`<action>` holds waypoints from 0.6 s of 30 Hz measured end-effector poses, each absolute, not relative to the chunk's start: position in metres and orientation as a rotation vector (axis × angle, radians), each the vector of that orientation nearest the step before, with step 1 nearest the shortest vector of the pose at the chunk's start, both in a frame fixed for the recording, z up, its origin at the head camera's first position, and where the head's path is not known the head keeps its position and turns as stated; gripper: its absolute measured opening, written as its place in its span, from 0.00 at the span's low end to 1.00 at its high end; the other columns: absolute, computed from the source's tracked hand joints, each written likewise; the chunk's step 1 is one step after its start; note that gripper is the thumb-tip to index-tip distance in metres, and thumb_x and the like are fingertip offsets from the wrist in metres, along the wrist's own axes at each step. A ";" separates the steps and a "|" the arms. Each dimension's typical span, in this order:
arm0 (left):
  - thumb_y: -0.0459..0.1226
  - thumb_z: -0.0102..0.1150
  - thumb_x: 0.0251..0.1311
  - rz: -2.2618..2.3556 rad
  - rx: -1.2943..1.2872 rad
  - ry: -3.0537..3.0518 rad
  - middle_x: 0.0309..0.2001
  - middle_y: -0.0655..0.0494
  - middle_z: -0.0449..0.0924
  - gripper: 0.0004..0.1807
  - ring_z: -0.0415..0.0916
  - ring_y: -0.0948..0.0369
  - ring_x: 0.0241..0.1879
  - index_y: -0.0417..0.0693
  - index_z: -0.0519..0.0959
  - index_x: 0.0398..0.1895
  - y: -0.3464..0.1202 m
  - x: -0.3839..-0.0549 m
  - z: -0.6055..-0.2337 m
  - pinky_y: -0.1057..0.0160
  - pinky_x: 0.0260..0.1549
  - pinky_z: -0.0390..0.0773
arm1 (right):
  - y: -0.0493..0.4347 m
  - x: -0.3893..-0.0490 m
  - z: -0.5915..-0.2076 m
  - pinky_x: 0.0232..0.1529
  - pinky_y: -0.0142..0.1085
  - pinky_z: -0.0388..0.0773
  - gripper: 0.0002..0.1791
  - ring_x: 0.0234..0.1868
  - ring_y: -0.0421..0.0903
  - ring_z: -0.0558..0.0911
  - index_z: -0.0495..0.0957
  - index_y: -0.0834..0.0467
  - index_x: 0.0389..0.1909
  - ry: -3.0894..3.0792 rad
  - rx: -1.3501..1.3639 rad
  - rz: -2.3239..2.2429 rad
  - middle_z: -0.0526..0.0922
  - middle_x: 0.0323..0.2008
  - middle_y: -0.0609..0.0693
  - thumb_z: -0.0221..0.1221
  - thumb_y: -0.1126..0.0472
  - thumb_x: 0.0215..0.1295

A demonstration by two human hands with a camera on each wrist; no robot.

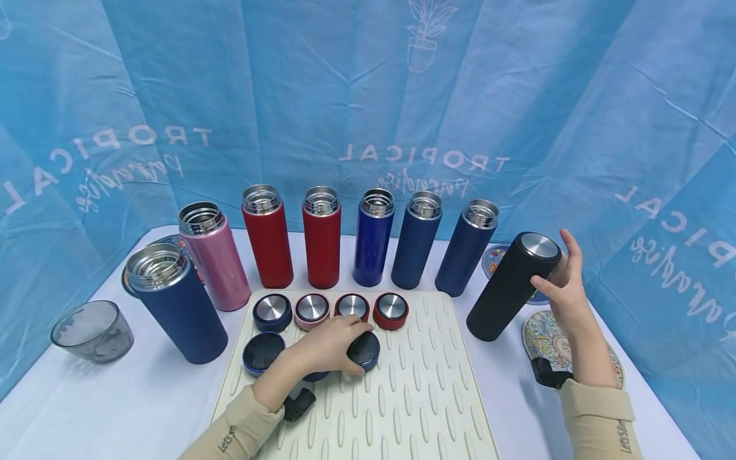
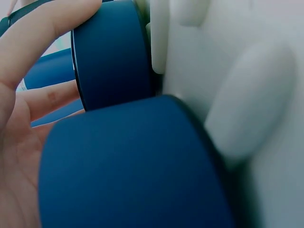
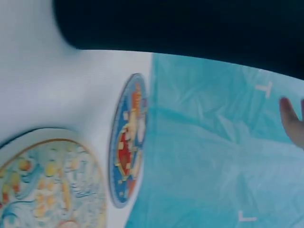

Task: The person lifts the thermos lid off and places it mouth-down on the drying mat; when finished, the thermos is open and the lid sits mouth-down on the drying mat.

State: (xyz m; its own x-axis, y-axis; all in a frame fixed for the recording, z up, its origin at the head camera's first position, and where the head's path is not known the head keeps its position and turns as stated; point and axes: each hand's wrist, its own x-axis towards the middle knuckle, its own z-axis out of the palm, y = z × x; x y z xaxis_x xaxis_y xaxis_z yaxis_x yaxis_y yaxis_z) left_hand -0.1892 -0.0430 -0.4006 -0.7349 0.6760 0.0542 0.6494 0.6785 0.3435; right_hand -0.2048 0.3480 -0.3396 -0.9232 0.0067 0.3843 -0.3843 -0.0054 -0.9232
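Note:
On the cream mat [image 1: 414, 383], my left hand [image 1: 324, 345] pinches a dark blue bottle lid [image 1: 368, 352] between thumb and fingers. In the left wrist view this lid [image 2: 114, 57] stands beside another blue lid [image 2: 128, 166], mostly hidden under the hand in the head view. A blue-rimmed lid [image 1: 264, 351] lies left of the hand. Behind it are a navy lid [image 1: 272, 311], a pink lid [image 1: 312, 310] and two red lids [image 1: 391, 311]. My right hand [image 1: 566, 287] is at the upper right side of a capped black bottle [image 1: 506, 294], fingers extended, thumb near its top.
Lidless bottles line the back: a pink bottle [image 1: 218, 262], two red bottles [image 1: 322, 249], a glossy blue bottle [image 1: 372, 246] and two navy bottles [image 1: 467, 252]. A larger navy bottle [image 1: 181, 319] and a grey glass bowl [image 1: 94, 335] stand left. Patterned coasters [image 3: 52, 180] lie right.

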 end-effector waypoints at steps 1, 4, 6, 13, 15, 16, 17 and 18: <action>0.49 0.73 0.38 0.535 1.105 2.802 0.52 0.46 0.74 0.37 0.74 0.54 0.48 0.45 0.75 0.54 -0.043 -0.189 -0.400 0.57 0.46 0.76 | 0.349 -0.206 -0.342 0.55 0.30 0.67 0.48 0.62 0.44 0.62 0.38 0.41 0.70 -2.036 0.386 2.015 0.57 0.64 0.47 0.53 0.74 0.57; 0.49 0.73 0.38 0.544 1.087 2.793 0.53 0.46 0.74 0.38 0.74 0.53 0.49 0.44 0.74 0.55 -0.043 -0.189 -0.399 0.56 0.47 0.76 | 0.351 -0.209 -0.349 0.64 0.44 0.59 0.49 0.61 0.43 0.61 0.38 0.40 0.70 -2.164 0.356 2.005 0.57 0.62 0.45 0.55 0.74 0.56; 0.50 0.73 0.38 0.541 1.084 2.795 0.53 0.46 0.74 0.38 0.74 0.53 0.49 0.44 0.74 0.55 -0.043 -0.189 -0.399 0.56 0.47 0.76 | 0.352 -0.211 -0.352 0.65 0.58 0.49 0.50 0.62 0.44 0.58 0.39 0.39 0.69 -2.241 0.326 1.982 0.55 0.62 0.45 0.56 0.74 0.55; 0.50 0.74 0.37 0.579 1.084 2.778 0.52 0.46 0.74 0.38 0.74 0.54 0.48 0.45 0.74 0.55 -0.045 -0.189 -0.397 0.56 0.45 0.76 | 0.352 -0.215 -0.361 0.60 0.68 0.43 0.46 0.56 0.40 0.65 0.48 0.40 0.66 -2.410 0.283 1.962 0.63 0.57 0.42 0.59 0.73 0.52; 0.50 0.73 0.39 0.623 1.067 2.750 0.53 0.47 0.74 0.38 0.74 0.54 0.48 0.46 0.74 0.56 -0.047 -0.190 -0.395 0.55 0.46 0.76 | 0.351 -0.215 -0.362 0.59 0.68 0.45 0.45 0.53 0.37 0.68 0.51 0.40 0.65 -2.436 0.267 1.965 0.66 0.53 0.40 0.60 0.73 0.52; 0.50 0.73 0.40 0.654 1.057 2.733 0.53 0.48 0.74 0.37 0.74 0.54 0.49 0.47 0.74 0.56 -0.049 -0.191 -0.393 0.55 0.46 0.76 | 0.351 -0.214 -0.362 0.59 0.68 0.46 0.44 0.52 0.36 0.68 0.51 0.40 0.65 -2.451 0.258 1.960 0.66 0.52 0.38 0.60 0.72 0.52; 0.50 0.72 0.40 0.685 1.044 2.716 0.53 0.49 0.74 0.37 0.73 0.55 0.49 0.47 0.74 0.57 -0.051 -0.191 -0.391 0.55 0.47 0.76 | 0.350 -0.214 -0.363 0.59 0.68 0.46 0.44 0.51 0.35 0.68 0.51 0.40 0.64 -2.460 0.249 1.958 0.66 0.52 0.38 0.61 0.72 0.52; 0.49 0.72 0.41 0.721 1.031 2.698 0.53 0.49 0.74 0.36 0.73 0.55 0.49 0.47 0.73 0.57 -0.053 -0.193 -0.389 0.55 0.47 0.76 | 0.350 -0.214 -0.363 0.60 0.68 0.46 0.43 0.51 0.35 0.68 0.52 0.40 0.64 -2.465 0.240 1.960 0.67 0.51 0.37 0.61 0.72 0.52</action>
